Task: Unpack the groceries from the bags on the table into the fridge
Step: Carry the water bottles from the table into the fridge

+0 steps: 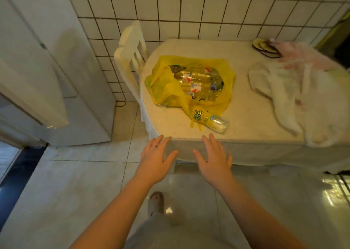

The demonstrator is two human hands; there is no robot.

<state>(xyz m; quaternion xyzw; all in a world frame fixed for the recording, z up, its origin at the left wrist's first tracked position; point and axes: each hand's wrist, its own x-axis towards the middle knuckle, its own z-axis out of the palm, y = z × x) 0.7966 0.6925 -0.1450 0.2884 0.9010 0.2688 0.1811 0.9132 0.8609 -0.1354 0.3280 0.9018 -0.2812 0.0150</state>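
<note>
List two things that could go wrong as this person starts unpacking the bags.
1. The loose bottle lies on its side near the front edge of the table; a nudge might roll it onto the floor.
2. The white bag drapes over the table's front edge at the right; tugging it could spill whatever is inside.

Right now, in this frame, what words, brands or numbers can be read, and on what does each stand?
"100": large digits on the yellow label of the bottle lying on the table before the yellow bag; the characters beside them are too blurred.
Dark print on the yellow bag's near side: unreadable.
Red-and-white labels on the bottles in the bag: too blurred.
</note>
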